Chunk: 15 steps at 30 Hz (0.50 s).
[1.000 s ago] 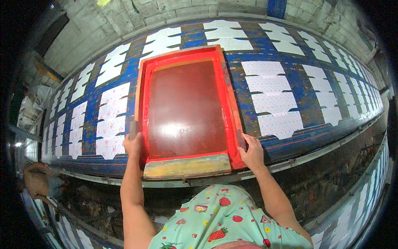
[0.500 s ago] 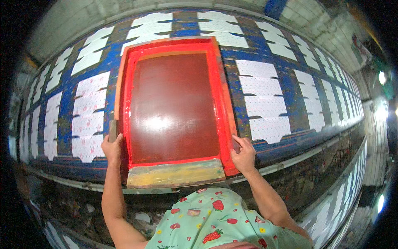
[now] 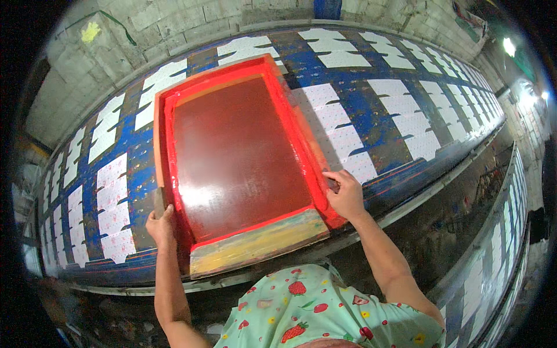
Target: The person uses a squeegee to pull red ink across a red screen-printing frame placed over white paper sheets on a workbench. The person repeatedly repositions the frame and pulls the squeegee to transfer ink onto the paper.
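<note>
A screen printing frame (image 3: 235,151) with red edges, a dark maroon mesh and a paint-stained wooden strip along its near end sits over the long blue table (image 3: 383,122), slightly tilted in my view. My left hand (image 3: 162,223) is closed on a handle (image 3: 159,200) at its left side. My right hand (image 3: 342,191) grips a dark handle on its right side. Printed white panels with small spots (image 3: 406,119) lie in rows on both sides of the frame; one at the right is partly covered by it.
A block wall (image 3: 145,26) runs behind the table, with a blue post (image 3: 328,8). A second table with white panels (image 3: 481,249) runs along the lower right, beyond a dark gap. Lights (image 3: 510,46) shine at the right.
The frame and both hands have shifted rightward along the table, now overlapping the panel column to the right and uncovering more table at the left. The view has rotated. Both hands keep their grip.
</note>
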Each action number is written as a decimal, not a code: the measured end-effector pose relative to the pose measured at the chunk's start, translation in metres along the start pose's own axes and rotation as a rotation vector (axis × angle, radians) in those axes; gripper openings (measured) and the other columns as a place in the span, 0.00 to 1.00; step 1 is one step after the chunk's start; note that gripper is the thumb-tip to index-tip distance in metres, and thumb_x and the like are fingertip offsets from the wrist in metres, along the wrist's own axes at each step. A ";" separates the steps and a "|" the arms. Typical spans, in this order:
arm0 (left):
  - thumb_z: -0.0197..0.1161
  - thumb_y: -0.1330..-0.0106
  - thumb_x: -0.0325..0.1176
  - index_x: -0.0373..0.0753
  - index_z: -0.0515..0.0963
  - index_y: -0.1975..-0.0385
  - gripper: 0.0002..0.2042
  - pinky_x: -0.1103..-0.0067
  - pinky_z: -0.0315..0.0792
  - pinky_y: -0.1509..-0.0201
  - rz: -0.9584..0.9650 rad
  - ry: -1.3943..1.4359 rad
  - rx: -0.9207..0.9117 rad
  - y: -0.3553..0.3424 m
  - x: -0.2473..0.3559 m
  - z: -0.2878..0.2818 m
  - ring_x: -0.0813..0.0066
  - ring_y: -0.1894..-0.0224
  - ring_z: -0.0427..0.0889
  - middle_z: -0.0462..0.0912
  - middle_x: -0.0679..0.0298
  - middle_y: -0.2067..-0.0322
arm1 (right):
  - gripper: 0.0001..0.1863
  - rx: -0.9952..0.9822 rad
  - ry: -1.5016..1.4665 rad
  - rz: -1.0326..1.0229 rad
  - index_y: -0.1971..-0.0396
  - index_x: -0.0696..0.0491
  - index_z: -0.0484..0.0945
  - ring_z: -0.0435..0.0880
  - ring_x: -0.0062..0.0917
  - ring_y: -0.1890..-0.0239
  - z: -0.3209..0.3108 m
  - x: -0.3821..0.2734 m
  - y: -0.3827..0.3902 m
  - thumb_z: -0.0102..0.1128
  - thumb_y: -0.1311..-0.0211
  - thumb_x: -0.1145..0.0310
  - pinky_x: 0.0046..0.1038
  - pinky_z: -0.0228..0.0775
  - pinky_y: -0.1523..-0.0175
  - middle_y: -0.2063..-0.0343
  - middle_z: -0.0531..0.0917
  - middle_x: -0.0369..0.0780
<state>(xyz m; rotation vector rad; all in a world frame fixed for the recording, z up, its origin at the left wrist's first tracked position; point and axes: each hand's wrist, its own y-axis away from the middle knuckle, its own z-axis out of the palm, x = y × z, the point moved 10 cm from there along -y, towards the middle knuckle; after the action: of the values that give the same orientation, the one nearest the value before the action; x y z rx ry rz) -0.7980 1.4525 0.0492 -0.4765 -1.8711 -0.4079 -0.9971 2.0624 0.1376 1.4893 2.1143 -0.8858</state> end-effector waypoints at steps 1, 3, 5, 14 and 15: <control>0.85 0.37 0.29 0.32 0.88 0.55 0.15 0.76 0.77 0.61 -0.005 0.032 0.016 0.016 0.006 0.022 0.78 0.67 0.83 0.89 0.67 0.65 | 0.26 0.036 0.021 -0.039 0.44 0.50 0.90 0.89 0.42 0.60 -0.015 0.017 -0.005 0.71 0.46 0.79 0.40 0.83 0.52 0.60 0.87 0.44; 0.85 0.38 0.30 0.32 0.88 0.56 0.15 0.76 0.77 0.62 -0.007 0.054 0.017 0.049 0.018 0.067 0.78 0.68 0.83 0.88 0.67 0.66 | 0.27 0.038 0.028 0.013 0.43 0.50 0.90 0.91 0.39 0.58 -0.038 0.066 -0.007 0.70 0.46 0.81 0.37 0.85 0.51 0.57 0.89 0.44; 0.86 0.39 0.31 0.31 0.87 0.56 0.17 0.76 0.77 0.63 -0.022 0.077 -0.003 0.084 0.027 0.106 0.78 0.69 0.82 0.87 0.67 0.68 | 0.28 0.070 0.015 0.024 0.42 0.49 0.89 0.90 0.42 0.56 -0.064 0.111 -0.008 0.71 0.46 0.80 0.40 0.84 0.48 0.58 0.89 0.45; 0.84 0.38 0.31 0.29 0.87 0.55 0.17 0.70 0.81 0.51 0.035 0.103 -0.026 0.191 0.044 0.236 0.70 0.62 0.86 0.91 0.61 0.62 | 0.31 0.088 -0.060 0.174 0.40 0.49 0.89 0.91 0.43 0.51 -0.151 0.270 -0.014 0.71 0.49 0.82 0.41 0.84 0.45 0.55 0.90 0.45; 0.84 0.37 0.31 0.28 0.87 0.55 0.17 0.70 0.81 0.51 0.042 0.101 -0.025 0.198 0.047 0.244 0.70 0.62 0.86 0.91 0.60 0.61 | 0.32 0.035 -0.086 0.264 0.40 0.49 0.89 0.91 0.43 0.50 -0.151 0.288 -0.012 0.71 0.48 0.82 0.40 0.84 0.45 0.54 0.91 0.45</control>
<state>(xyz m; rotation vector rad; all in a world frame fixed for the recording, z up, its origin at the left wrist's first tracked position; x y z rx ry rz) -0.9079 1.7497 0.0219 -0.5026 -1.7574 -0.4205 -1.1039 2.3607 0.0634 1.6691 1.7978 -0.8739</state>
